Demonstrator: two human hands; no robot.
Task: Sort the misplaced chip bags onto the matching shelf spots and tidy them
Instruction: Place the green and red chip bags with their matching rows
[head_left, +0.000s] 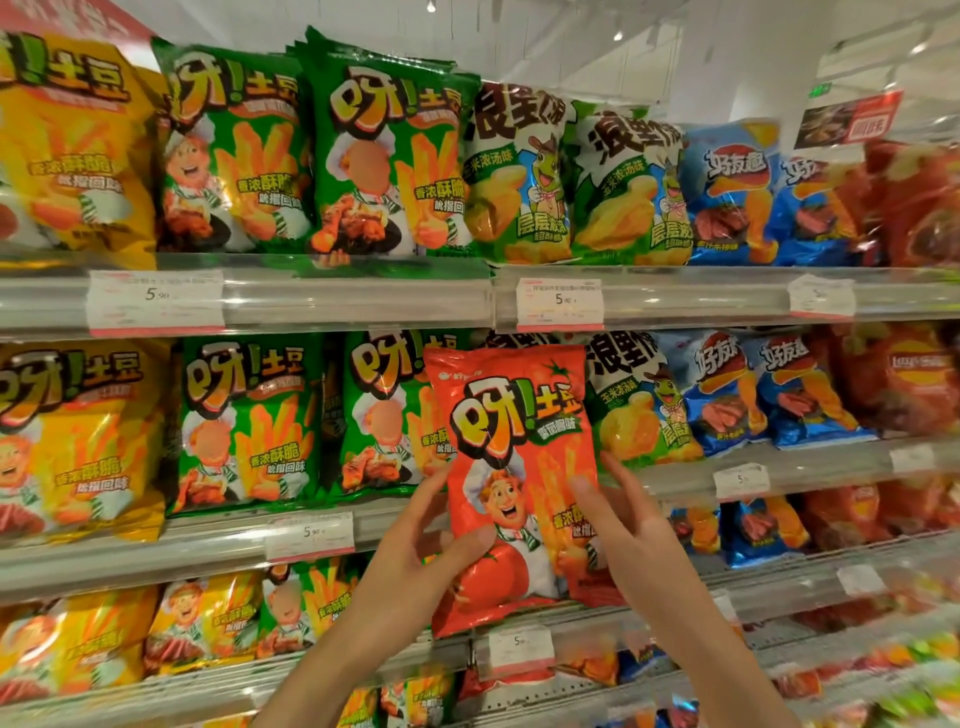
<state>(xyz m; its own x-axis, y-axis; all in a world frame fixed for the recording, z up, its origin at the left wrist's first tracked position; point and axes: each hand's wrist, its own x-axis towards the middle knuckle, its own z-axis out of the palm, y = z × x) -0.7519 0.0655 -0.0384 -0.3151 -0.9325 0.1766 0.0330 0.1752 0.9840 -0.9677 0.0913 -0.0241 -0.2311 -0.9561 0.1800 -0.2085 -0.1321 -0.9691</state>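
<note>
I hold a red-orange chip bag (511, 441) with a cartoon chef and tomato upright in front of the second shelf. My left hand (426, 551) grips its lower left edge, thumb across the front. My right hand (618, 514) holds its right side, thumb on the front. The bag covers the spot between the green chip bags (244, 421) on the left and the white-and-green corn bags (639, 400) on the right.
Yellow bags (72, 436) fill the left columns, blue bags (769, 389) and red bags (904, 379) the right. The top shelf (363, 301) repeats the same order. Clear price rails with white tags (560, 304) front every shelf. Lower shelves hold more bags.
</note>
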